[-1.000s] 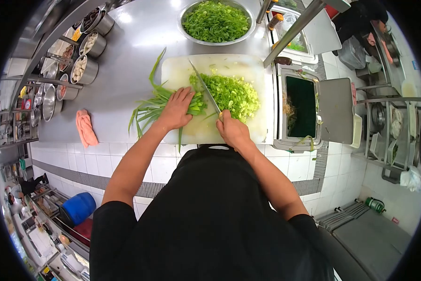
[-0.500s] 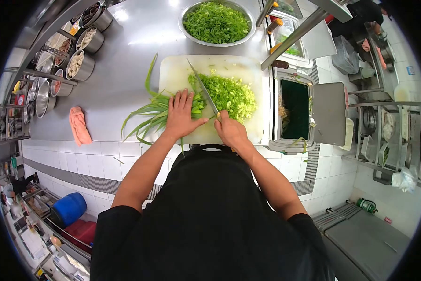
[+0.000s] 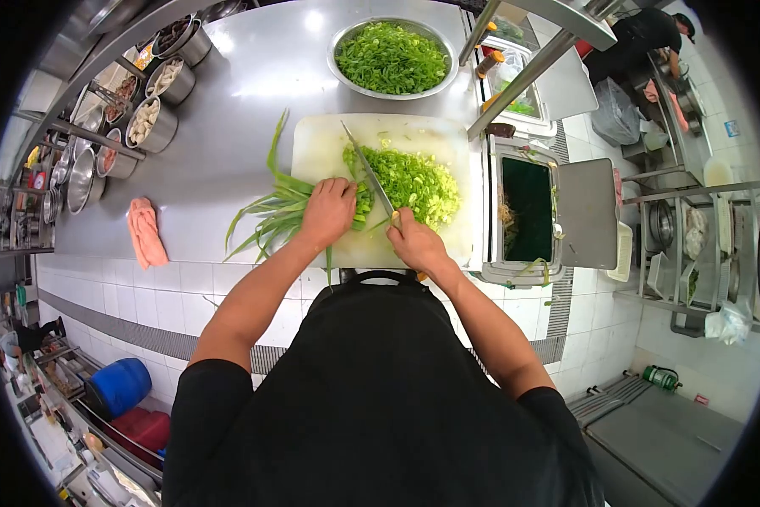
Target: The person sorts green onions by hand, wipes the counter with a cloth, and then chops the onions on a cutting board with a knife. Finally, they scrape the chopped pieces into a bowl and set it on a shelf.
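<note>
My left hand rests on a bunch of long green onions, its fingers curled over the stalks to hold them down. Their leaves trail past the left edge of the white cutting board. My right hand is wrapped around the handle of a kitchen knife. The blade points away from me, between the bunch and a heap of chopped green onions on the board's right side. The handle is mostly hidden in my fist.
Beyond the board stands a metal bowl full of chopped greens. An orange cloth and several metal pots are on the left. At right are an open bin and a steel post. A co-worker bends at the far right.
My left hand's fingers, flatter and more spread before, are now drawn in over the stalks. The knife stays in my right hand. The view has shifted slightly, showing more of the co-worker.
</note>
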`<state>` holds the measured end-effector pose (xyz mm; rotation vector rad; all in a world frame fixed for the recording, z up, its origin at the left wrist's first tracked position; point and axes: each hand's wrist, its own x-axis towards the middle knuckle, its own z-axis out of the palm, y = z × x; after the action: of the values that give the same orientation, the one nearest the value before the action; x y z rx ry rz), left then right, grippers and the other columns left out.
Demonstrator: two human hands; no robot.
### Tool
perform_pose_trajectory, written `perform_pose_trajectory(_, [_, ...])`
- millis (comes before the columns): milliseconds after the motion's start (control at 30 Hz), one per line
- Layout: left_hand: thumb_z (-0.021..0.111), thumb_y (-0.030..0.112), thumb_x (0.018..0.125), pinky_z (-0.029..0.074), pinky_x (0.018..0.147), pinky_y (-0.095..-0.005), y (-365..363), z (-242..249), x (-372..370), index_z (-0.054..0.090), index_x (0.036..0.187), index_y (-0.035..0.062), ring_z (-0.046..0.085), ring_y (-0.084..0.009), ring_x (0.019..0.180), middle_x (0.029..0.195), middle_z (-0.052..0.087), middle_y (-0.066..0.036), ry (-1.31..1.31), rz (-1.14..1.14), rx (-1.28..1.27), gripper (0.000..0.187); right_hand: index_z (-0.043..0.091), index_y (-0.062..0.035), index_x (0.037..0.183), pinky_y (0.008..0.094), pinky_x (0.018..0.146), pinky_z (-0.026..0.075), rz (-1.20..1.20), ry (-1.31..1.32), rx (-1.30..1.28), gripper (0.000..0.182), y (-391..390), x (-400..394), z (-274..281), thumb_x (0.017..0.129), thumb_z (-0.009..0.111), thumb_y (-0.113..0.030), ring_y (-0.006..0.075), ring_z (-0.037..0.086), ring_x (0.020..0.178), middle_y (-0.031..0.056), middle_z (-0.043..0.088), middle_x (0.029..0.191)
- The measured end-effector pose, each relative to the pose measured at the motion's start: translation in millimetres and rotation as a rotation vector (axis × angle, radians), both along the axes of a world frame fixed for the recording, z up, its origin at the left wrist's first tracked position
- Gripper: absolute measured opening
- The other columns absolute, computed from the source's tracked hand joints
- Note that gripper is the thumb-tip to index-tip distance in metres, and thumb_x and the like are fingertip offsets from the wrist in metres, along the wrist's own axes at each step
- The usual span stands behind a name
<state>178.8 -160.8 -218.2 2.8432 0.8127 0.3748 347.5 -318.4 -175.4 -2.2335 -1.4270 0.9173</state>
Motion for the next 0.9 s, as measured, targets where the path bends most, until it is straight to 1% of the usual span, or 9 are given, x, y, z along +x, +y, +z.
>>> perform_pose_trajectory(33, [0.062,0.015,0.093,0.042,0.104,-0.0486,0,-2,-2,0.069,0.124,0.0042,0.058,-0.0311,0.109,0.111,0.062,-0.012,-0.003,0.0,-0.005,0.033,0.048,-0.0002,0.126,0.0564,0.078,0.053,0.0,-0.003,-0.005,0.04,0,1,0,0.102,0.051,-0.033,0.0476,0.069,0.084,0.0289,0.071,0.089])
perform_pose_trajectory(100, [0.064,0.013,0.091,0.043,0.1,-0.0469,-6,-8,-2,0.068,0.115,0.0059,0.06,-0.0293,0.102,0.105,0.063,-0.01,-0.226,0.011,-0.063,0.026,0.048,-0.0013,0.13,0.0562,0.078,0.053,0.017,0.033,-0.004,0.042,-3,6,2,0.102,0.052,-0.033,0.0477,0.069,0.084,0.0292,0.071,0.089])
perform_pose_trajectory(300, [0.07,0.009,0.084,0.04,0.102,-0.0483,-40,-9,16,0.062,0.099,0.0088,0.061,-0.0293,0.099,0.102,0.062,-0.009,-0.291,0.055,-0.012,0.017,0.051,-0.002,0.123,0.0566,0.074,0.053,0.067,-0.035,-0.049,0.037,5,3,57,0.103,0.051,-0.033,0.0473,0.069,0.079,0.0265,0.071,0.083])
perform_pose_trajectory(400, [0.071,0.008,0.081,0.044,0.098,-0.0474,-44,-11,22,0.063,0.099,0.008,0.061,-0.0305,0.098,0.101,0.062,-0.01,-0.338,0.027,0.03,0.019,0.052,-0.002,0.119,0.0569,0.071,0.053,0.157,-0.147,-0.066,0.035,1,9,45,0.103,0.052,-0.033,0.0463,0.069,0.076,0.026,0.071,0.079])
perform_pose_trajectory(500, [0.07,0.007,0.078,0.048,0.092,-0.0459,-44,-16,24,0.063,0.098,0.0071,0.06,-0.0315,0.098,0.102,0.061,-0.01,-0.341,0.033,-0.071,0.021,0.052,-0.0015,0.114,0.0564,0.07,0.054,0.194,-0.169,-0.204,0.033,-8,9,83,0.104,0.052,-0.033,0.0451,0.07,0.075,0.0264,0.07,0.078])
perform_pose_trajectory(600, [0.07,0.005,0.076,0.05,0.087,-0.0452,-42,-15,24,0.063,0.098,0.0067,0.06,-0.0326,0.099,0.103,0.061,-0.011,-0.374,0.021,-0.086,0.023,0.052,-0.0011,0.109,0.056,0.068,0.054,0.172,-0.177,-0.134,0.032,-26,7,62,0.104,0.053,-0.033,0.0454,0.07,0.074,0.0264,0.07,0.076])
perform_pose_trajectory(700, [0.07,0.004,0.076,0.049,0.088,-0.0455,-42,-16,26,0.063,0.098,0.0069,0.06,-0.0326,0.1,0.104,0.061,-0.011,-0.395,0.026,-0.085,0.023,0.052,-0.0011,0.108,0.0557,0.067,0.054,0.154,-0.186,-0.014,0.032,7,2,23,0.103,0.054,-0.032,0.046,0.069,0.072,0.0256,0.07,0.075])
perform_pose_trajectory(800, [0.072,0.009,0.076,0.048,0.089,-0.0429,-42,-17,27,0.062,0.095,0.0086,0.059,-0.0293,0.101,0.103,0.06,-0.009,-0.315,0.042,-0.074,0.021,0.051,-0.0016,0.108,0.0564,0.066,0.054,0.201,-0.166,0.019,0.031,16,13,40,0.103,0.054,-0.032,0.0461,0.069,0.071,0.025,0.07,0.074])
perform_pose_trajectory(900, [0.072,0.01,0.077,0.048,0.088,-0.0435,-43,-17,30,0.062,0.095,0.009,0.059,-0.0295,0.1,0.103,0.061,-0.008,-0.289,0.064,-0.086,0.02,0.051,-0.0026,0.11,0.0563,0.067,0.054,0.187,-0.166,-0.124,0.031,-15,5,66,0.103,0.054,-0.032,0.0456,0.07,0.072,0.0247,0.07,0.074])
